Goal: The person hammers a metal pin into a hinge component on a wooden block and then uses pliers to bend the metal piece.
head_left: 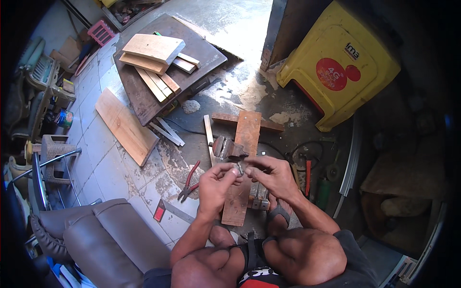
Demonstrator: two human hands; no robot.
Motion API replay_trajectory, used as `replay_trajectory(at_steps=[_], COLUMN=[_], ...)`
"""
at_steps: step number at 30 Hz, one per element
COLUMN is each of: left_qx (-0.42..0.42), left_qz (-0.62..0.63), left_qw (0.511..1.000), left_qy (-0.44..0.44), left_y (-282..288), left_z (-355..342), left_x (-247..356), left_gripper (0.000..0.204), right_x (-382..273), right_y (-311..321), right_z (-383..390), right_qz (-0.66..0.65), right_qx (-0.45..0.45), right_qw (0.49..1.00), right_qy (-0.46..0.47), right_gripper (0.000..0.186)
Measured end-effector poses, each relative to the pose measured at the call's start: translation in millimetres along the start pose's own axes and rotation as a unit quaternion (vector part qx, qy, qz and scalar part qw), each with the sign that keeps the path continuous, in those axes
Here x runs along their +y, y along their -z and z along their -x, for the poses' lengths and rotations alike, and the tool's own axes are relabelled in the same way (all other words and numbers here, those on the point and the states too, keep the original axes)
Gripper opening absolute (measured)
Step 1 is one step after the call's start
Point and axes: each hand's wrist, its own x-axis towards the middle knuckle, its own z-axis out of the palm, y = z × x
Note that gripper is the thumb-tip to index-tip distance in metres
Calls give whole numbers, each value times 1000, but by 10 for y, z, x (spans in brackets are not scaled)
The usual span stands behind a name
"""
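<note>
Between my hands is a small shiny metal piece [239,168], too small to name. My left hand [215,186] is closed, pinching it between thumb and fingers. From the other side my right hand [274,176] comes up to it with thumb and forefinger bent together; whether they grip it too is hard to make out. Just beyond my fingertips sits a worn bench vise [225,148] on a reddish-brown wooden plank [248,126]. A crossing wooden bar [225,117] lies under the plank's far end. Red-handled pliers [188,185] rest on the floor left of my left hand.
A try square [170,211] lies on the tiles near my left forearm. At far left stands a low brown table [165,31] stacked with boards [152,47]; another board [126,126] leans beside it. A yellow stool [343,67] is at far right, a brown cushioned seat [113,245] at near left.
</note>
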Motion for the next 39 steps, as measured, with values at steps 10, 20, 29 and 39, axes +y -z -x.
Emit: replay_trajectory(at_steps=[10,20,29,39], left_qx=[-5,-6,49,56], left_qz=[-47,-60,-121,-178], left_qw=[999,998,981,969], left_qy=[21,18,140,160], left_y=[9,-8,315,345], left_z=[-9,-10,-199,-292], left_x=[4,62,-840,-828], left_gripper=[16,15,17,21], right_x=[-19,64,1002,2207], right_y=[-93,-80,473,725], right_z=[45,45,225,858], right_qz=[-51,-104,255,426], right_qx=[-6,-16,176,321], right_qw=[997,994,948,833], right_qy=[-60,-30,-69,-148], right_gripper=[33,29,49,49])
